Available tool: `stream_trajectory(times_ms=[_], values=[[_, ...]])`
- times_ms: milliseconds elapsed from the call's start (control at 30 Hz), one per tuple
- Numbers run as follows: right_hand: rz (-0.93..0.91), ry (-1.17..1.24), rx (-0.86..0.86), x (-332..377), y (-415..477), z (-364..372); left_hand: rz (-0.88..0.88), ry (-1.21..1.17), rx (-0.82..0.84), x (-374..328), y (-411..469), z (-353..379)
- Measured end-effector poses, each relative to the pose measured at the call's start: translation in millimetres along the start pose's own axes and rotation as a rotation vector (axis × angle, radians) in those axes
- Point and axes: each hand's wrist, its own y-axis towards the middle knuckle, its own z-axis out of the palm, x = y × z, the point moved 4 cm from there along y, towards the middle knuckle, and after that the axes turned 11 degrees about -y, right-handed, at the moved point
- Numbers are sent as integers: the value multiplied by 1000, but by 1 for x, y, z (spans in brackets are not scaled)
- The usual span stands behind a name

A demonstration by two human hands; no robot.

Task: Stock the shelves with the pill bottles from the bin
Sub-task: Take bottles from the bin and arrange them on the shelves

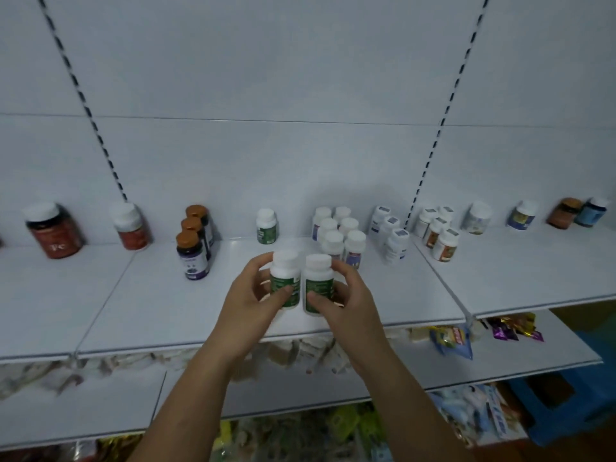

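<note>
A white back panel [266, 78] fills the upper half of the view, and the long white shelf [160, 295] runs across below it. A lower shelf [500, 368] holds snack packets. The bin is out of view.

The left hand [248, 305] is curled round a green-labelled pill bottle [284, 278], thumb across the label and fingers behind. The right hand [346, 303] grips a second green bottle [318, 283] the same way. The two bottles stand upright, touching or nearly so, over the front middle of the shelf. Whether their bases rest on it I cannot tell.

From that pair, a block of white-capped bottles [340, 235] sits at one o'clock, a row of orange-capped bottles [193, 241] at ten o'clock, and a lone green bottle [266, 226] of the same kind at eleven o'clock, against the back.

This looks like the placing step: two bottles brought to the shelf, not yet set in their row. The next move likely calls for sliding both back toward eleven o'clock to line up in front of the lone match. They need to stay clear of the white-capped block at one o'clock, and the fingers should open only once the bases are flat.
</note>
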Motion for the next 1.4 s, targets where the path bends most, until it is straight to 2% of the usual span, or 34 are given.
stream_trajectory(times_ms=[200, 400, 500, 567, 700, 800, 1033, 1400], values=[[15, -116, 96, -20, 40, 44, -14, 124, -78, 33, 76, -30], [-78, -270, 152, -30, 85, 77, -62, 59, -144, 54, 122, -34], [-107, -262, 154, -39, 103, 87, -89, 2, -166, 65, 131, -41], [-120, -241, 164, -40, 109, 91, -115, -82, -147, 70, 135, -42], [-105, -179, 206, -43, 120, 97, -202, -393, -165, 78, 145, -35], [-83, -118, 206, -43, 129, 98, -204, -470, -195, 76, 148, -32], [-78, -85, 213, -41, 143, 103, -147, -415, -160, 73, 150, -33], [-63, -150, 163, -52, 150, 110, -74, -227, -223, 79, 155, -31]])
